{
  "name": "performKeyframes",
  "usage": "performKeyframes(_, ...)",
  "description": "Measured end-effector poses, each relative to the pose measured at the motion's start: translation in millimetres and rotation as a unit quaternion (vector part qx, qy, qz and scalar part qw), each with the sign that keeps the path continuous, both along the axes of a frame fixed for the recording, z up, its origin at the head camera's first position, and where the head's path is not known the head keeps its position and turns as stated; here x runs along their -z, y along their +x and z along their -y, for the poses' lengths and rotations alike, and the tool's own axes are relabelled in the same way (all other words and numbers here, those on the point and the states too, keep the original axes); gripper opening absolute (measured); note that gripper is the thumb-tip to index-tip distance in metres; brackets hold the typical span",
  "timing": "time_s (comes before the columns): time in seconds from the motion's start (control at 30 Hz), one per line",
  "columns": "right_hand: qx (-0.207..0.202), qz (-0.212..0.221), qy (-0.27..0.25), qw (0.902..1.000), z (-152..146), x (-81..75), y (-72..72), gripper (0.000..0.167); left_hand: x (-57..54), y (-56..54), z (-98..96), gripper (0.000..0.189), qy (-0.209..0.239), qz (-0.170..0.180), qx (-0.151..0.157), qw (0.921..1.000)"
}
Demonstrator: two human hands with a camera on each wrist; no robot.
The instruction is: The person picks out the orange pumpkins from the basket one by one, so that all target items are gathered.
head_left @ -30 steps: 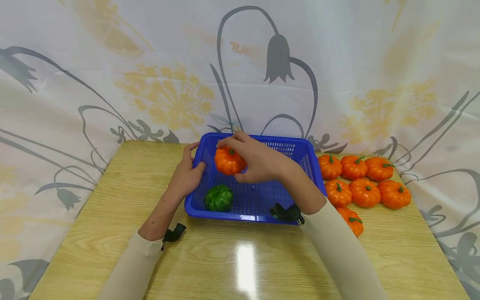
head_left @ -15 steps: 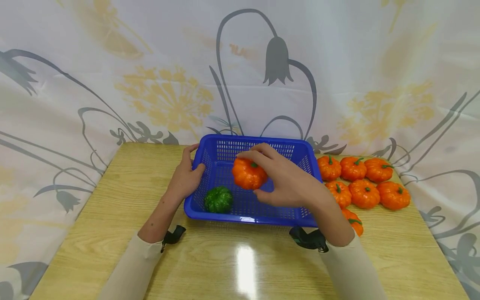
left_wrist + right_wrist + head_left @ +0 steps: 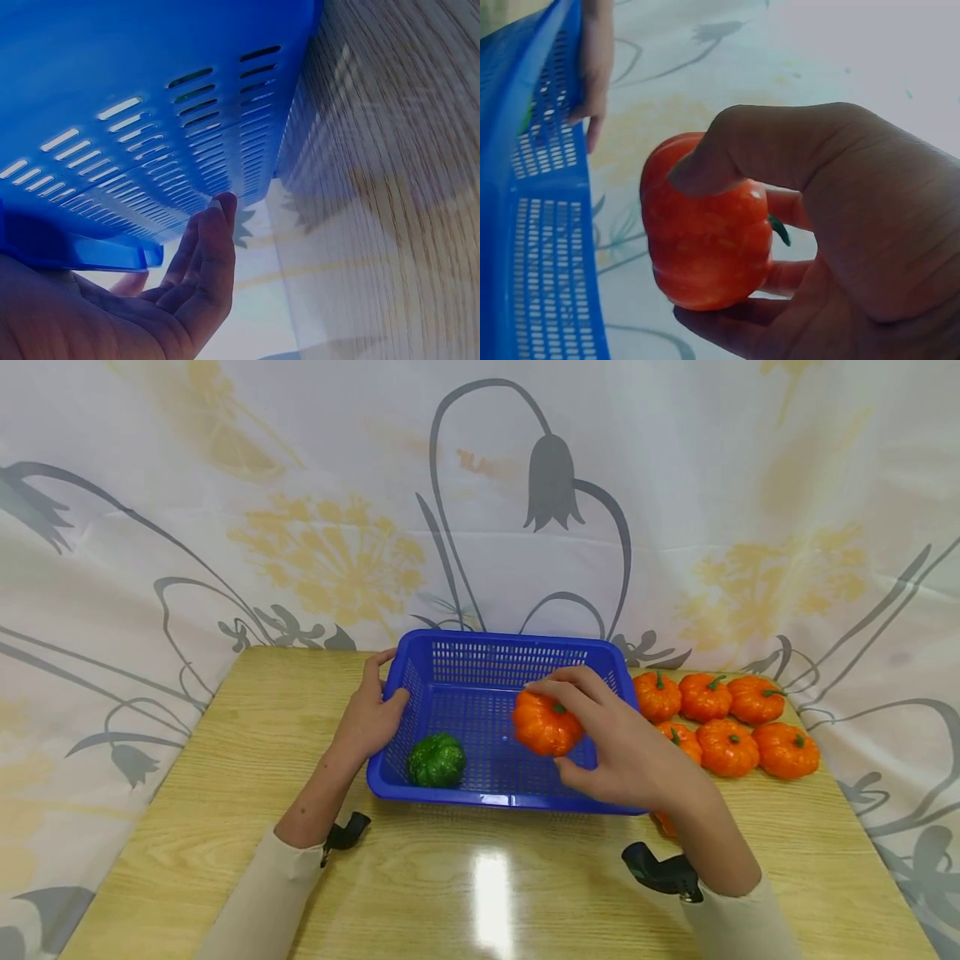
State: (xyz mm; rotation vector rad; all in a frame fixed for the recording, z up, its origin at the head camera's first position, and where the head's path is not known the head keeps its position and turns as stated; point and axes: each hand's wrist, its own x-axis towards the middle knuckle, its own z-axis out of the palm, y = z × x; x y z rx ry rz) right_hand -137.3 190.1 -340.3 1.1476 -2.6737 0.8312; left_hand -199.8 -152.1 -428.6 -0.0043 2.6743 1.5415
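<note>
In the head view a blue plastic basket [image 3: 495,802] with slotted walls stands at the middle of the table. My left hand [image 3: 375,714] grips its left rim, thumb over the edge and fingers against the outer wall; the left wrist view has those fingers [image 3: 214,259] beside the slots. Above the basket's right half, my right hand [image 3: 618,747] holds a small orange pumpkin [image 3: 546,724] between thumb and fingers. Its green stem [image 3: 779,229] points toward the palm in the right wrist view. A dark green pumpkin [image 3: 437,760] lies inside the basket's front left corner.
Several orange pumpkins [image 3: 727,747] sit in rows on the wooden table [image 3: 420,893], just right of the basket. One nearer pumpkin is mostly hidden behind the right forearm. A floral curtain [image 3: 337,443] hangs along the table's back edge.
My right hand has carried the orange pumpkin from the basket's left side toward its right side and slightly nearer. The left hand, the basket and the green pumpkin have stayed put.
</note>
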Motion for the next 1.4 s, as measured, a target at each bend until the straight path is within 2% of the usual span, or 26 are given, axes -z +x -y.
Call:
performKeyframes(0.23,0.028,0.004,-0.011,0.9995,-14.0,9.9,5.2,0.08,-0.6,0.3,1.2,0.066,0.003,0.002,0.0,1.0)
performKeyframes(0.9,0.087,-0.054,0.005,0.9947,-59.8,25.1,27.2,0.086,1.1,-2.4,0.7,0.066,0.003,-0.002,-0.004,1.0)
performKeyframes(1.17,0.122,-0.042,0.021,0.9914,-80.7,29.8,36.9,0.091,0.1,-1.7,0.7,0.065,0.006,-0.002,-0.003,1.0)
performKeyframes(1.4,0.141,-0.037,0.024,0.9891,-95.6,34.5,45.6,0.089,2.3,-0.9,1.1,0.065,0.011,0.0,0.002,0.9999)
